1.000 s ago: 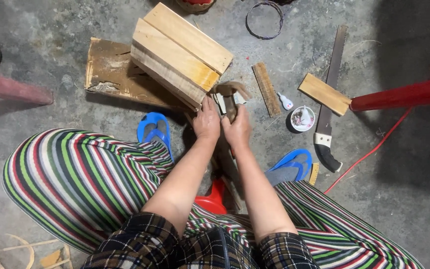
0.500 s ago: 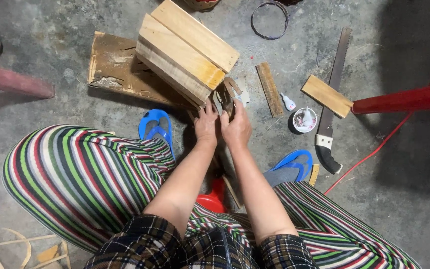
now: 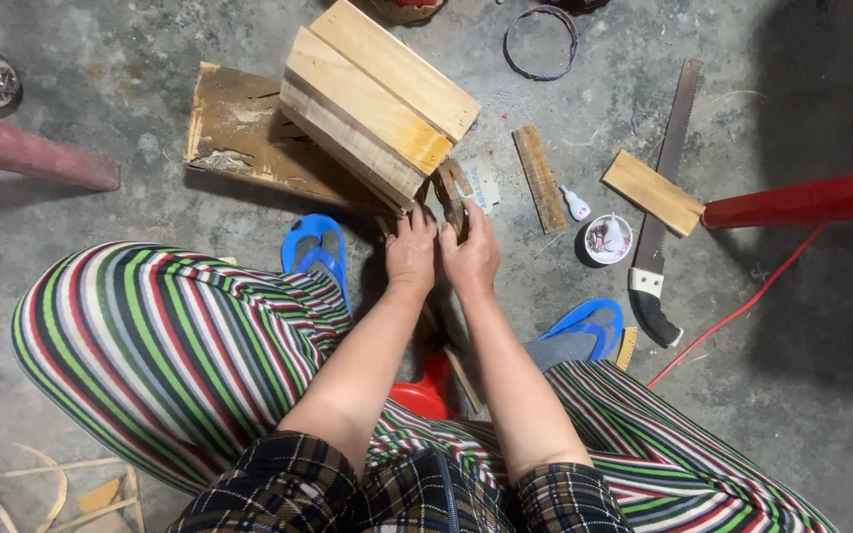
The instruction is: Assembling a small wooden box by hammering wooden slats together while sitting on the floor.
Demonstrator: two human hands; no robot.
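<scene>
Seated over concrete floor (image 3: 802,415), knees apart, striped trousers (image 3: 160,345) to both sides. Left hand (image 3: 411,253) and right hand (image 3: 471,255) pressed side by side at the lower corner of a stack of pale wooden boards (image 3: 377,99) — stack tilted, resting partly on a rough, dirty plank (image 3: 239,133) behind it. Left fingers curled against the stack's bottom edge, grasping or steadying it; cannot tell which. Right fingers clenched round a thin brown wooden piece (image 3: 451,192) standing up just beside that corner.

Step in hand, as judged: fitting or fixing the small piece at the stack's corner, both hands close in, fine adjustment. Next move would call for keeping the stack from sliding off the plank while the piece is aligned — grip firm, little travel.

Nearby: hand saw (image 3: 661,207) lying to the right, short offcut block (image 3: 652,191) touching its blade, small white cup (image 3: 606,239) just beside, narrow slat (image 3: 539,178) near, wire ring (image 3: 541,41) further off. Blue sandals (image 3: 316,249) below the hands.
</scene>
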